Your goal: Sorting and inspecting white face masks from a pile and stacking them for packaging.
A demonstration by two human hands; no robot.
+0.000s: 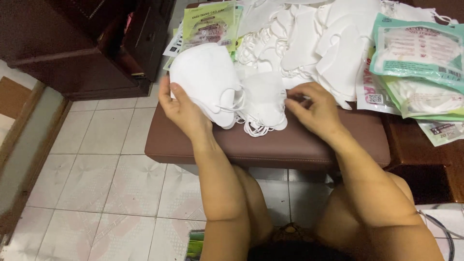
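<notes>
Floor: pale tiles (96, 183), well left of the fingers, below a dark wooden cabinet (87, 48).
Left hand (181, 108): fingers curled round the lower edge of a stack of white masks (205, 79), thumb on top; the stack is held fanned and slightly lifted.
Second mask bundle (263, 99): lies just right of the left fingers, ear loops dangling over the brown padded bench (270, 145).
Right hand (314, 111): fingertips pinched together at the bundle's right edge, apparently gripping a fold or a loop; what exactly is pinched cannot be told.
Handling note: edges probably align best when squared between both thumbs, with loops kept clear.
Loose mask pile (319, 38): beyond the right fingers.
Sealed mask packets (420, 63): far right, green-trimmed, overlapping.
</notes>
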